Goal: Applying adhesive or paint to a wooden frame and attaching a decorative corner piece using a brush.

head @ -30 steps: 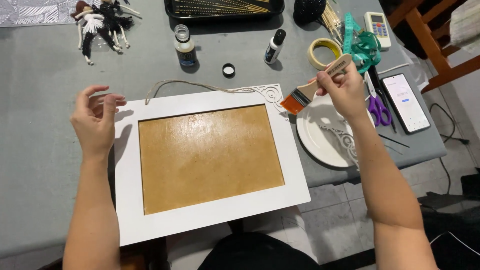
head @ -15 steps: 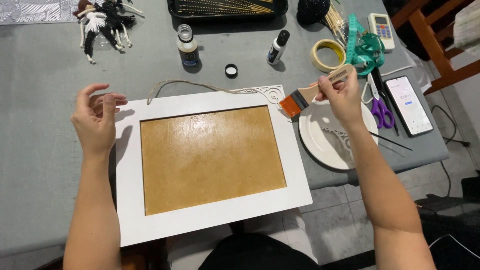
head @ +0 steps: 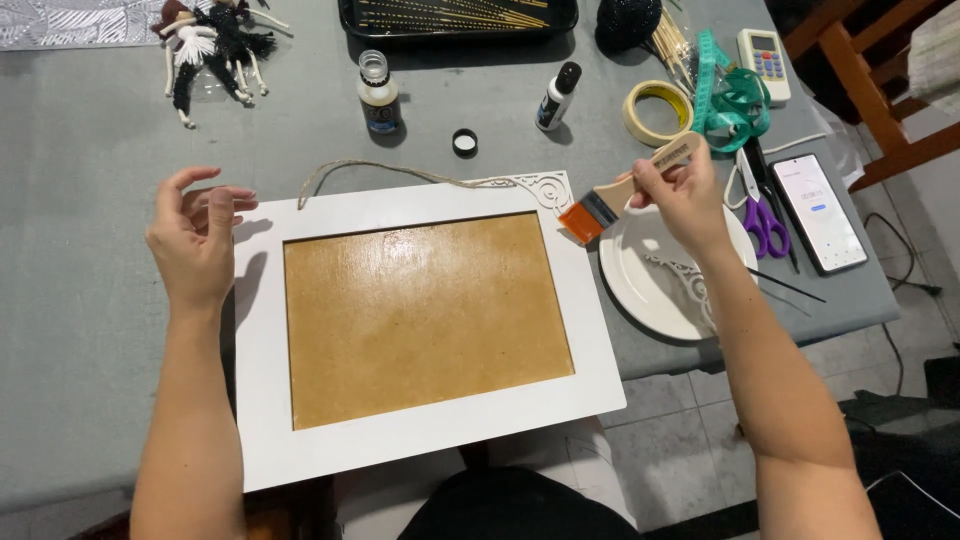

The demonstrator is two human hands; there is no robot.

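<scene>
White-painted frame [head: 420, 330] with a brown inset lies flat mid-counter [head: 90, 270]. The right hand [head: 685, 195], fingers clamped on a flat brush [head: 625, 190], angles its bristles to the frame's two o'clock corner; the left hand [head: 195, 240] hovers at nine o'clock, fingers apart, empty.

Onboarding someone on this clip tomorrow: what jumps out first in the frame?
The big white frame with its brown inner panel fills the middle of the grey table, a twine loop at its top edge. The right hand holds a flat paintbrush, bristles at the frame's ornate top right corner, above a white plate. The left hand hovers open at the frame's left edge.
</scene>
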